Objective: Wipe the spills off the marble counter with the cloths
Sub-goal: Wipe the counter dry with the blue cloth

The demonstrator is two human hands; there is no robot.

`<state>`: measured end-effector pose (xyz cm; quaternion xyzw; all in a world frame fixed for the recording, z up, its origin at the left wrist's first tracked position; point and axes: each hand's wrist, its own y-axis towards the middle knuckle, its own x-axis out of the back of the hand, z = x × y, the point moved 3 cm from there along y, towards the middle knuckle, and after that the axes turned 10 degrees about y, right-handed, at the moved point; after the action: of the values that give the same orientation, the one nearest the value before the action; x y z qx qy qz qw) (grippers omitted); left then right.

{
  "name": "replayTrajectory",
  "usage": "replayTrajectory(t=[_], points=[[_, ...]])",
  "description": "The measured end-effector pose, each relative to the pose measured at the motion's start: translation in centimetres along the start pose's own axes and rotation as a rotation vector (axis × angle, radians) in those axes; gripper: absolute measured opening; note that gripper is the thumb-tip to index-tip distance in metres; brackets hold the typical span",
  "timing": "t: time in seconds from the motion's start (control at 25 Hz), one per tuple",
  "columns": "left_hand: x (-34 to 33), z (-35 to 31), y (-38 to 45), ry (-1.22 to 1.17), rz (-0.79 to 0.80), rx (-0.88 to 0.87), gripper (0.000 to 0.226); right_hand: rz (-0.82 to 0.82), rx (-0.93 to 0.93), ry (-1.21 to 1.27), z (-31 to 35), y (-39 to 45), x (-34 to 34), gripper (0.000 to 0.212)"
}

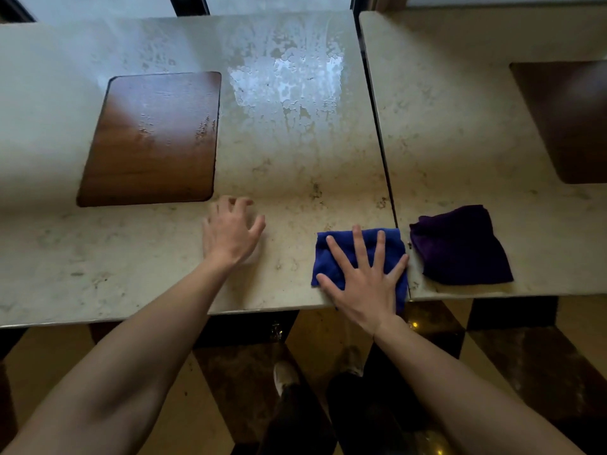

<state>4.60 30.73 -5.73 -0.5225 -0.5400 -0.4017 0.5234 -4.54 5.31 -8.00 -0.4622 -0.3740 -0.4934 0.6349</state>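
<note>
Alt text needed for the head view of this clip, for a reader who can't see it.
A person's right hand presses flat on a blue cloth at the near edge of a marble counter, while the left hand hovers or rests nearby, empty. A wet, streaky spill lies farther back beside a wood inset; a purple cloth sits on the adjoining slab.

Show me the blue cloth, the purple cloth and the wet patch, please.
blue cloth (331,257): head view, bare left part beside the fingers.
purple cloth (460,247): head view, middle of the fold.
wet patch (289,80): head view, bright middle of the film.
</note>
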Motion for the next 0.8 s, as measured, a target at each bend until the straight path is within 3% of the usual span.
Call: replayTrajectory(t=[0.24,0.4,0.8], points=[[2.2,7.1,7.0,0.044,-0.061,0.099,0.048,-0.039,-0.132,-0.01,1.1,3.1,0.0,0.075],[2.0,8.7,12.0,0.056,0.066,0.085,0.059,-0.054,-0.222,-0.002,1.6,6.9,0.4,0.076],[-0.5,8.5,14.0,0.223,0.076,0.019,0.075,-0.176,-0.134,-0.002,2.1,23.3,3.5,0.07]])
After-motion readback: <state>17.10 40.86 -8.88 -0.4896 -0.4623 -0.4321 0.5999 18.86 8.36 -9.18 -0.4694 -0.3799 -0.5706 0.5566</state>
